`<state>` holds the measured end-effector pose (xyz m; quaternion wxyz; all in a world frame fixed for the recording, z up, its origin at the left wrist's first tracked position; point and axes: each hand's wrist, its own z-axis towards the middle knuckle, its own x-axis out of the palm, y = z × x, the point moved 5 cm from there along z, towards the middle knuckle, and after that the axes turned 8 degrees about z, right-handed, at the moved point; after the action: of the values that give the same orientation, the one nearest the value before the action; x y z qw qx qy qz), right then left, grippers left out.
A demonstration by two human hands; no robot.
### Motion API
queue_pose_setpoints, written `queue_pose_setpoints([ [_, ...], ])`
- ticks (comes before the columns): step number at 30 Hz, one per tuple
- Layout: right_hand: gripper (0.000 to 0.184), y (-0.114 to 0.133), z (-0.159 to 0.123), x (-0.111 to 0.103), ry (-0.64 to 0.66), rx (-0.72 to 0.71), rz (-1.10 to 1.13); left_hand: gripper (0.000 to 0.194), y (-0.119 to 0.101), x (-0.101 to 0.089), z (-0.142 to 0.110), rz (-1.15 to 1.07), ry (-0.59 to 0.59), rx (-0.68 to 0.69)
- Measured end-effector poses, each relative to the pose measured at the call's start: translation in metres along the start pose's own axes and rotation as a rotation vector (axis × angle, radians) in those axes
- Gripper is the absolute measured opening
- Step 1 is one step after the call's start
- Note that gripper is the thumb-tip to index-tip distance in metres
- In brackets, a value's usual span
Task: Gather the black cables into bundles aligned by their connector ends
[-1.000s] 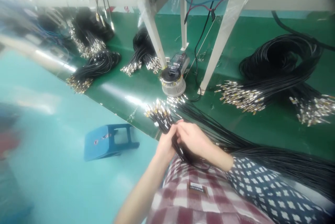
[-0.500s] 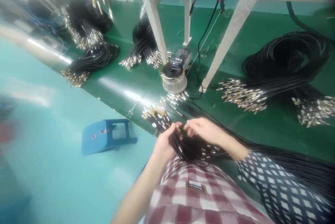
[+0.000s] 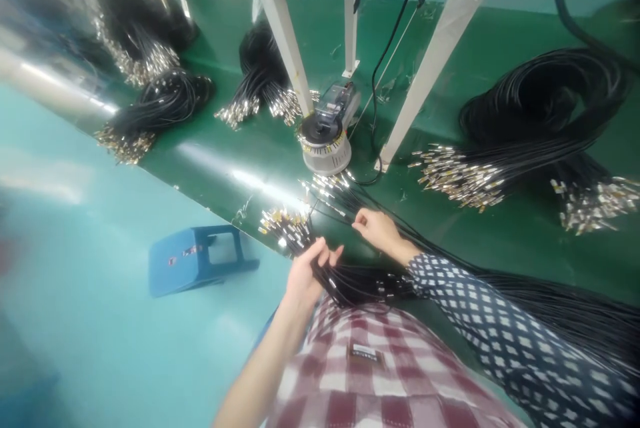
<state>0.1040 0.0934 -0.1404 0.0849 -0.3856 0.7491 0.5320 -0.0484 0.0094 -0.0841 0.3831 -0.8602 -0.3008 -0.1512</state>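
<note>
My left hand (image 3: 309,269) curls around a bundle of black cables (image 3: 345,285), its thumb and fingertips raised at the upper side. The metal-tipped ends (image 3: 287,225) of this bundle fan out beyond the hand, toward the round tape dispenser. Farther right, my right hand (image 3: 379,231) is closed in a pinch on a thin black cable at the edge of the loose cables (image 3: 363,198). Those loose cables have their bright metal ends just in front of the dispenser. The exact grip point is small and partly hidden by the fingers.
The white tape dispenser (image 3: 327,145) stands on the green mat (image 3: 225,178), beside white table legs (image 3: 415,75). Coiled black cable bundles (image 3: 537,108) lie at right, more cable bundles (image 3: 167,105) at left. A blue stool (image 3: 195,258) is on the floor.
My right hand has moved away from my left hand, up toward the loose cables, and its fingers have pinched together. My left hand keeps hold of the bundle. The view has shifted slightly.
</note>
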Motion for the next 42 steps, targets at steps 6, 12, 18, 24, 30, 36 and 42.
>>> queue_pose_setpoints([
  [6, 0.022, -0.002, -0.051, -0.016, 0.212, -0.086, 0.574, 0.031, -0.006, 0.014, 0.008, 0.135, -0.012, 0.008],
  [12, 0.029, 0.013, -0.080, -0.031, 0.359, -0.144, 0.694, 0.016, -0.009, 0.036, 0.013, 0.338, 0.138, 0.040],
  [18, 0.026, 0.047, -0.084, -0.033, -0.028, -0.378, -0.003, 0.015, -0.013, 0.040, 0.004, 0.340, 0.053, 0.138],
  [24, 0.032, -0.060, -0.118, -0.042, 0.005, -0.326, -0.306, 0.012, -0.007, 0.024, 0.004, 0.243, -0.028, 0.110],
  [30, 0.028, -0.037, -0.110, -0.040, -0.053, -0.336, -0.068, 0.012, -0.009, 0.026, 0.000, 0.234, -0.006, 0.108],
  [36, 0.036, 0.063, -0.090, -0.043, -0.057, -0.279, 0.166, 0.028, -0.010, 0.029, -0.008, 0.195, 0.045, 0.078],
  [42, 0.044, 0.098, -0.075, -0.024, 0.193, -0.149, 0.446, 0.027, -0.005, 0.026, -0.014, 0.153, 0.072, 0.010],
])
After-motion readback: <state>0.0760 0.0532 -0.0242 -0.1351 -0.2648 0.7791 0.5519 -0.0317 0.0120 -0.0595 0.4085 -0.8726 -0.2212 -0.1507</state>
